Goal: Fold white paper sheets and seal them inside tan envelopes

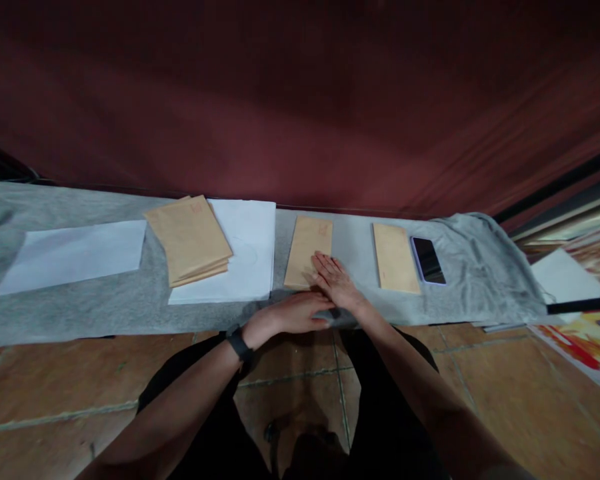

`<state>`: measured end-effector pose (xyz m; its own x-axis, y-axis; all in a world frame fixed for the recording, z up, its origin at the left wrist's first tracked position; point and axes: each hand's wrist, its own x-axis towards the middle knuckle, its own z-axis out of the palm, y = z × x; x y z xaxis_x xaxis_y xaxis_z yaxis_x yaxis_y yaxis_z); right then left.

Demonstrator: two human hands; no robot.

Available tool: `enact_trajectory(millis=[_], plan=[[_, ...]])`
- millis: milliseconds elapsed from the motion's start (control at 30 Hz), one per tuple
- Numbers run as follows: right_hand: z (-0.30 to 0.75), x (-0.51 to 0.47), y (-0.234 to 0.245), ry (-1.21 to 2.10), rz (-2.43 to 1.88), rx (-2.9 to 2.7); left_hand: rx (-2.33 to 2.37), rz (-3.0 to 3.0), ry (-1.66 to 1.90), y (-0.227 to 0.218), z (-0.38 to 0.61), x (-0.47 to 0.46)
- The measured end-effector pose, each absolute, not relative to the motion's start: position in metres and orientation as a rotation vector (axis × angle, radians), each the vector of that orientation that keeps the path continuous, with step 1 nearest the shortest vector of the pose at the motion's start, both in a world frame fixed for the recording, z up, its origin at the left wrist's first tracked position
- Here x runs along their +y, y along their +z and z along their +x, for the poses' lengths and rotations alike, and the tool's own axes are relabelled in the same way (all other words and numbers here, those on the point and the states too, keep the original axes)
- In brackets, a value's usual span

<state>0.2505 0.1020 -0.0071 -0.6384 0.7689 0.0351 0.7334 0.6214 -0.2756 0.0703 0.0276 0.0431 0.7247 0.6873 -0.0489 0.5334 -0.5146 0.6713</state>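
Observation:
My right hand (334,279) lies flat, fingers stretched out, on the near right corner of a brown envelope (307,248) that rests on the grey cloth (130,307). My left hand (290,315), with a black band on its wrist, reaches across below that envelope at the cloth's front edge; its fingers lie flat and together and nothing shows in them. To the left a stack of brown envelopes (190,239) sits partly on white sheets (247,253). To the right lies a single brown envelope (395,267).
A dark phone (427,260) lies beside the right envelope. One white sheet (75,255) lies at the far left. Behind the cloth hangs a dark red curtain (300,100). Colourful printed paper (590,340) and a white sheet lie at the right. Brown floor tiles are below.

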Motion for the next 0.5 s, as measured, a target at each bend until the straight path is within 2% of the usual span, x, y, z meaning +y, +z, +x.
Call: enact_trajectory(millis=[133,267,367,500], plan=[[0.249,0.095,-0.011,0.235,-1.213,-2.705,1.166,1.987,0.528,0.050,0.064,0.046],[0.243,0.087,-0.010,0.214,-1.224,-2.661,1.733,1.900,0.912,0.040,0.056,0.067],[0.241,0.083,-0.007,0.235,-1.172,-2.672,1.980,1.813,0.836,0.029,0.050,0.077],[0.244,0.084,-0.004,0.288,-1.115,-2.710,2.036,1.755,0.710,0.022,0.044,0.084]])
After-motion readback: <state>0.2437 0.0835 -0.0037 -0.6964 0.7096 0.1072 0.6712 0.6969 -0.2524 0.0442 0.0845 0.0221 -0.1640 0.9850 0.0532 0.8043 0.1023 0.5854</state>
